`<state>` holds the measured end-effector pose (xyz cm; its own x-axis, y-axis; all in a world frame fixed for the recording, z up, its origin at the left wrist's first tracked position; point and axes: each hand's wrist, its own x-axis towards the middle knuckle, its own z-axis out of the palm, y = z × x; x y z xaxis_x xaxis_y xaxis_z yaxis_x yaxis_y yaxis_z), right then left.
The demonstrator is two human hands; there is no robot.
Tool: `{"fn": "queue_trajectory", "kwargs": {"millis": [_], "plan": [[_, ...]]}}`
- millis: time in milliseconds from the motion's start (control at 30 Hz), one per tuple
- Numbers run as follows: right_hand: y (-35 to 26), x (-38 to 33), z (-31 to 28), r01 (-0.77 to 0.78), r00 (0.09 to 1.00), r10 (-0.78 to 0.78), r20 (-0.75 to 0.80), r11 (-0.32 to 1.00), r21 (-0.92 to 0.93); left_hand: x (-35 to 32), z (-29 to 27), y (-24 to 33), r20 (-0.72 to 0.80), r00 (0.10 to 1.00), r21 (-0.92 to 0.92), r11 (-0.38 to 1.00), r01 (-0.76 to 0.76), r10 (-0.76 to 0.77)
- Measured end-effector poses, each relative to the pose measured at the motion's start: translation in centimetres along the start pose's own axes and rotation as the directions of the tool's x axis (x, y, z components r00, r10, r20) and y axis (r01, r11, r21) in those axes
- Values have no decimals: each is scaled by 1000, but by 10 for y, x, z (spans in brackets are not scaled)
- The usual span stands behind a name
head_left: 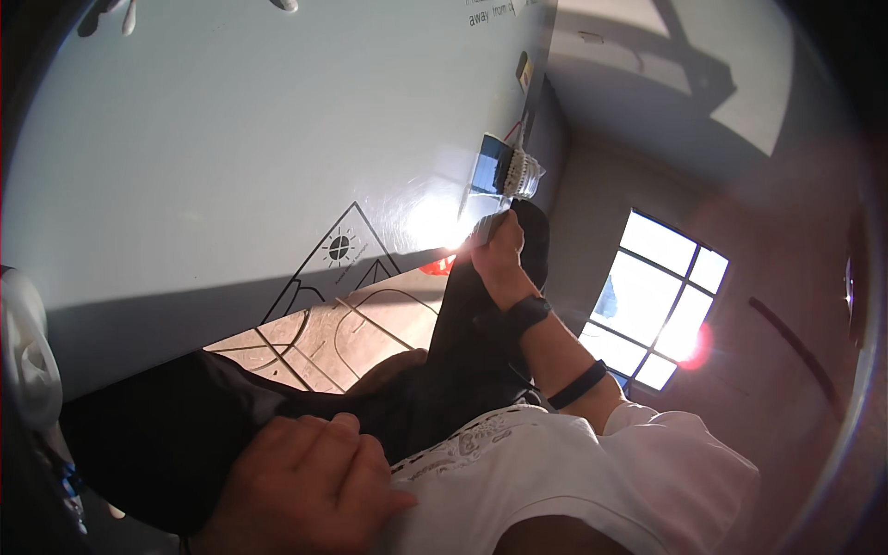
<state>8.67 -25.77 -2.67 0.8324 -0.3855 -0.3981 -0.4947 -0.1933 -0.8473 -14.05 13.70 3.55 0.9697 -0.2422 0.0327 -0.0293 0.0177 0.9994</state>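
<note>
My left hand [314, 472] lies low over my lap at the lower left, back upward, with its fingers curled in. Nothing shows in its fingers. My right arm reaches to the edge of a pale grey tabletop [231, 129], where my right hand [500, 248] is closed round a small dark, flat-looking piece [487, 228]. Glare and shadow hide what kind of thing it is. Just beyond that hand sits a dark blue, shiny rectangular thing [490, 165]. Beside it is a clear round tub [524, 176] packed with what look like white cotton swabs.
Small white pieces [129, 17] lie at the table's far left, and a white looped thing [26, 333] is by its left edge. A small yellow-and-dark object [524, 70] rests near the far right edge. Something red [437, 266] shows below the table, above the tiled floor [305, 342]. A bright window [652, 296] is right.
</note>
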Motion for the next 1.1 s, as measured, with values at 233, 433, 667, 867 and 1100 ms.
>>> {"fn": "queue_trajectory", "kwargs": {"millis": [233,433,667,867,1100], "plan": [[10,-2,13,76,996,-74,-45,995,67,2,2,2,-2,999,26,998,49,-49],[8,-5,19,37,999,-34,-31,996,82,23,1,3,-9,990,59,988,140,-140],[7,-1,18,-139,982,126,138,987,85,60,22,4,70,960,225,942,249,-270],[-1,31,-13,-243,942,80,326,831,500,153,81,2,-21,950,118,942,313,-313],[-26,61,8,-387,807,3,591,758,526,277,183,-49,-624,780,-154,973,-174,41]]}}
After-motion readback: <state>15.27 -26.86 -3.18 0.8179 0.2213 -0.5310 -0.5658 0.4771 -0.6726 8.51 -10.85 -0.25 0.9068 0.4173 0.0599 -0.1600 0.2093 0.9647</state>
